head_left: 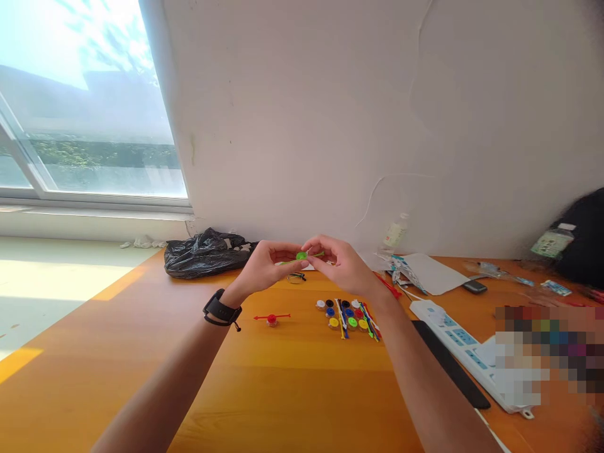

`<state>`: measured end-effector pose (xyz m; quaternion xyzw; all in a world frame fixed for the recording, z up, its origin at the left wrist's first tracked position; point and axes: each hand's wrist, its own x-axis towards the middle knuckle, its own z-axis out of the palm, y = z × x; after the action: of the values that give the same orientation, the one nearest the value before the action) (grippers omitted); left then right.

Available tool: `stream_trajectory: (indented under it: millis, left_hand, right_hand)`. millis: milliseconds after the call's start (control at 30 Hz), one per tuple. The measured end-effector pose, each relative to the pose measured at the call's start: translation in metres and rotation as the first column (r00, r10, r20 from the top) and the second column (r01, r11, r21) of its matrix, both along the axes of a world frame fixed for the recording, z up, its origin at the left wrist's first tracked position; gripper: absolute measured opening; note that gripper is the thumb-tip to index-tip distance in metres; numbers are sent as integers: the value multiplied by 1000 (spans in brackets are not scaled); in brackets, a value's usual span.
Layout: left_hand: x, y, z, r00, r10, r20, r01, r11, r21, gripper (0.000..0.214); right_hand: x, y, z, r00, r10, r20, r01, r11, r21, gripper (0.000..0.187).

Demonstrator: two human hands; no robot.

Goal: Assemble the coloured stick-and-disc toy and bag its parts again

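bare forearms, black wristband (221, 310) on left wrist

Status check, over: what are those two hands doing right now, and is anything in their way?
Left hand and right hand both pinch a green disc on a stick above the table. Red spinner and coloured parts pile lie below, apart. Nothing between.

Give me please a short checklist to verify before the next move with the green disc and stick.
1. Green disc pinched by left hand: ok.
2. Right hand on green stick: ok.
3. Stick fully through disc: cannot tell, fingers hide it.
4. Spare discs and sticks within reach on table: ok.
5. Red spinner lies apart from the hands: ok.
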<state>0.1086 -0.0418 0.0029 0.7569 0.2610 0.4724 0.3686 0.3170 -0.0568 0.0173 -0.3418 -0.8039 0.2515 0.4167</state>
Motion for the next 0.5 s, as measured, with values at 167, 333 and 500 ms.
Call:
stream_trajectory:
  millis: [167, 333, 500]
  left_hand:
    - [-3, 4, -2, 996, 86, 10, -87, 992, 94, 31]
    - [-6, 2, 0, 992, 126, 24, -129, 976, 174, 28]
    - [-5, -5, 5, 989, 148, -22, -138, 960, 243, 22]
  right_hand:
    - [-3, -6, 4, 1000, -27, -9, 28, 995, 92, 17]
    - [-7, -11, 6, 995, -88, 47, 79, 980, 181, 15]
    - [-9, -12, 6, 991, -120, 65, 100, 964, 245, 13]
